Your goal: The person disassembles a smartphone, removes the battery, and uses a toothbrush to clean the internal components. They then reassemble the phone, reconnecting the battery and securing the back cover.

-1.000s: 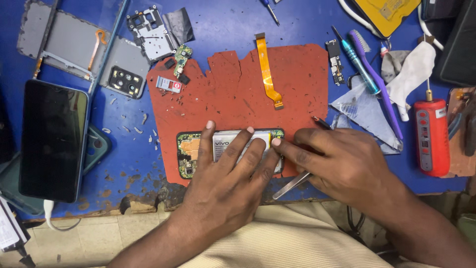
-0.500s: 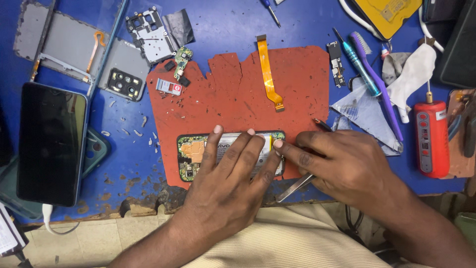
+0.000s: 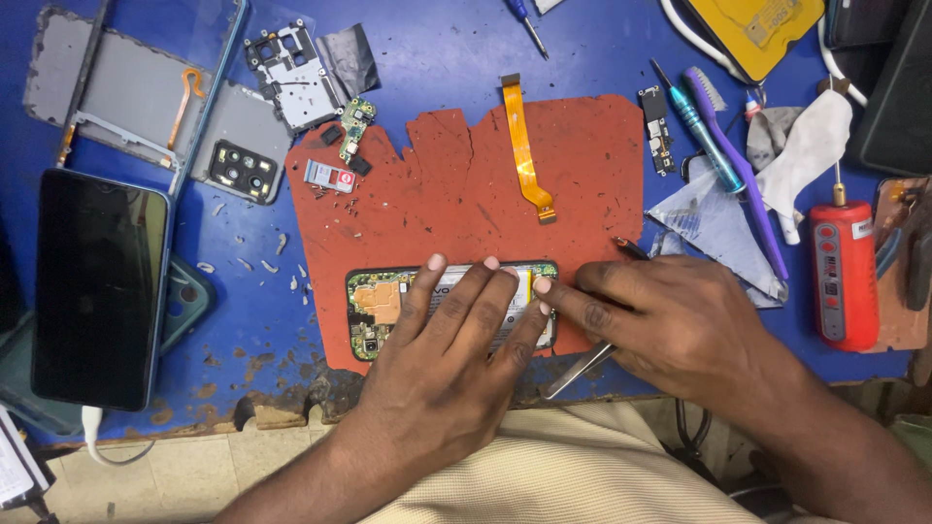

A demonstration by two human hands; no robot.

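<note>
1. An opened phone (image 3: 388,311) with its back off lies flat near the front edge of a red mat (image 3: 466,184); its green circuit board and an orange patch show at its left end.
2. The left hand (image 3: 442,364) lies flat on the phone with fingers spread, pressing down on its middle and holding nothing.
3. The right hand (image 3: 670,325) rests at the phone's right end, its forefinger touching the phone's edge just beside the left hand's fingertips.
4. The right hand is closed around metal tweezers (image 3: 582,367), whose tips stick out below the palm toward the front of the table (image 3: 437,49).
5. An orange ribbon cable (image 3: 522,146) lies further back on the mat, well apart from the phone.
6. At the mat's upper left corner are a small circuit board (image 3: 355,118) and a card tray (image 3: 328,177).
7. On the blue table to the left lie a dark phone screen (image 3: 97,286), a grey back cover (image 3: 126,97) and a metal frame piece (image 3: 296,73).
8. To the right lie a blue screwdriver (image 3: 699,121), a purple toothbrush (image 3: 743,175) and a red electric tool (image 3: 843,272).
</note>
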